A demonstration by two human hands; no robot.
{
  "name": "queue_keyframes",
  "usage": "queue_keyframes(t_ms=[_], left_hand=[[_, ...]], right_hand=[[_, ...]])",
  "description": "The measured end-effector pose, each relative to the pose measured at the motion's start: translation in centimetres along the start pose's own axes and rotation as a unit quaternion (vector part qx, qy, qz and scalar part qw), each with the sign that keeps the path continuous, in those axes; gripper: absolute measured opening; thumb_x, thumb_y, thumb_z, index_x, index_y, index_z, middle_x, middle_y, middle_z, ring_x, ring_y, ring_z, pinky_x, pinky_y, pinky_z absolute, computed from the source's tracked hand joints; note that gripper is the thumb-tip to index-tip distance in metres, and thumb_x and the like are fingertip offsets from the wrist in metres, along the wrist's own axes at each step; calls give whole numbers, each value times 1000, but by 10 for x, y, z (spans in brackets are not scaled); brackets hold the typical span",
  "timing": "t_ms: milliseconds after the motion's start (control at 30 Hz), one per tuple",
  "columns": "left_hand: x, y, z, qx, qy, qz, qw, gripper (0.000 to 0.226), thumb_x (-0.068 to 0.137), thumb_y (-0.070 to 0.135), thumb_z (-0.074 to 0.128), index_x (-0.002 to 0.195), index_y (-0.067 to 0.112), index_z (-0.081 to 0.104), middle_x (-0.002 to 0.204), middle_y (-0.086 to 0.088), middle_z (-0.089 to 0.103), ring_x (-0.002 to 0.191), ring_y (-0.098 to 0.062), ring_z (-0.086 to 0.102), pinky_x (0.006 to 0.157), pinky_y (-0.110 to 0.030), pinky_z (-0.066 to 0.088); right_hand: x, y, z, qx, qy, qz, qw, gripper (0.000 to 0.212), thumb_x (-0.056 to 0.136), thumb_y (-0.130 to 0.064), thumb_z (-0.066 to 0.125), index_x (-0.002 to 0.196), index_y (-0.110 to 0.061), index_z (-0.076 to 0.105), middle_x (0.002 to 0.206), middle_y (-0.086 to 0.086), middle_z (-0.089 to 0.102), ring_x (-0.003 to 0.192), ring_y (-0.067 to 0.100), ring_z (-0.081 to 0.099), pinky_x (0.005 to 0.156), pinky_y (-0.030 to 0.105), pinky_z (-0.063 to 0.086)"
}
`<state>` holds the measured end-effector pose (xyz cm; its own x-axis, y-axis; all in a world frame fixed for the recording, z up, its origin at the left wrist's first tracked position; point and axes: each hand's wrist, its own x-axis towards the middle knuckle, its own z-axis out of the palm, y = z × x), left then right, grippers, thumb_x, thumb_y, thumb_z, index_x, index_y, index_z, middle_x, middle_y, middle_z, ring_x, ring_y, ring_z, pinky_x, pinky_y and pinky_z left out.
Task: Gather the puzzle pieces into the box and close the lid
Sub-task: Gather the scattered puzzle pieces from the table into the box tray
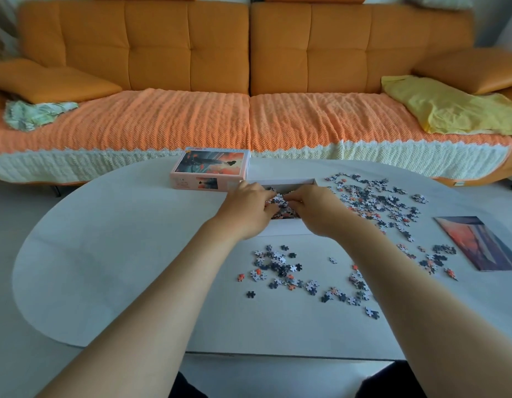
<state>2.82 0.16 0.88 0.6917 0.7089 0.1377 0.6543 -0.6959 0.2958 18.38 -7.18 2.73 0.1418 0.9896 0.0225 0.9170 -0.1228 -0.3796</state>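
Head view: tiny grey-orange puzzle pieces [277,260]

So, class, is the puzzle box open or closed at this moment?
Open. The lid lies beside the box on the table; pieces show inside, uncovered.

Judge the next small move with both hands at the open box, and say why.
Probably release: the left hand and right hand grip a clump of puzzle pieces over the open box, so spreading the fingers should drop it in. Many loose pieces lie on the table to the right and front, and the lid sits off the box, at its left.
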Motion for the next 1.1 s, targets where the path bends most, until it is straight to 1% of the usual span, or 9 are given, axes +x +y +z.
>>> queue_keyframes(t_ms=[100, 267, 400, 467, 567, 667, 867, 967, 1100], left_hand=[[-3, -5, 1, -15, 32, 27, 999, 29, 100, 33, 49, 113, 20, 71, 109, -2, 64, 112, -29, 49, 94, -44, 43], [-20, -8, -7, -59, 113, 17, 992, 16, 91, 28, 65, 102, 25, 76, 105, 7, 63, 101, -17, 56, 81, -35, 49], [-42, -6, -11, -85, 122, 28, 988, 13, 90, 27, 65, 102, 26, 70, 101, 8, 58, 86, -12, 55, 69, -29, 45], [-56, -3, -17, -90, 58, 30, 994, 16, 88, 30, 67, 104, 28, 66, 99, 12, 55, 83, -9, 55, 68, -27, 43], [-79, -1, -19, -48, -120, -2, 992, 50, 77, 48, 74, 122, 34, 56, 108, 15, 48, 85, -3, 52, 73, -25, 42], [-95, -5, -14, 8, -208, -31, 977, 78, 70, 52, 79, 138, 35, 44, 117, 11, 42, 102, -11, 51, 91, -30, 45], [-97, 5, -3, -51, -146, -18, 988, 51, 85, 23, 73, 133, 22, 56, 108, 4, 53, 92, -12, 54, 83, -23, 42], [-94, 11, 2, -85, -114, -26, 990, 54, 86, 16, 71, 136, 20, 52, 121, 0, 52, 92, -12, 53, 84, -22, 42], [-85, 17, 12, -24, -124, -35, 991, 44, 90, 31, 59, 130, 18, 48, 132, 0, 36, 124, -19, 39, 99, -36, 42]], right_hand=[[-1, 2, -3, 26, 59, 9, 998, 21, 95, -15, 56, 100, -18, 76, 86, -1, 71, 72, 18, 60, 63, 28, 49], [-12, 0, -8, 63, 156, -26, 985, 12, 82, -9, 70, 85, -19, 77, 86, -5, 69, 75, 10, 61, 72, 21, 50], [-32, -14, -7, 50, 63, -101, 992, 13, 85, -14, 69, 93, -22, 77, 89, -11, 70, 65, -13, 50, 67, 0, 39], [-43, -18, -1, -4, -12, -114, 993, 20, 87, -26, 69, 107, -27, 73, 106, -12, 67, 71, -13, 49, 76, 6, 42], [-58, -17, 13, -79, -123, -87, 985, 61, 81, -51, 70, 135, -28, 54, 133, -4, 49, 112, 9, 47, 97, 29, 42], [-66, -17, 22, -67, -165, -76, 981, 71, 77, -54, 72, 139, -29, 48, 131, -1, 41, 119, 16, 38, 100, 34, 40], [-73, -18, 23, -6, -129, -67, 989, 42, 84, -31, 72, 124, -26, 62, 115, -5, 57, 89, 8, 53, 77, 20, 41], [-81, -12, 9, 21, -110, -40, 993, 49, 84, -34, 72, 130, -27, 57, 115, -8, 59, 91, 5, 54, 80, 18, 43], [-95, 9, -19, -30, -109, 7, 994, 75, 75, -44, 79, 141, -31, 45, 132, -2, 49, 107, 11, 51, 94, 27, 44]])
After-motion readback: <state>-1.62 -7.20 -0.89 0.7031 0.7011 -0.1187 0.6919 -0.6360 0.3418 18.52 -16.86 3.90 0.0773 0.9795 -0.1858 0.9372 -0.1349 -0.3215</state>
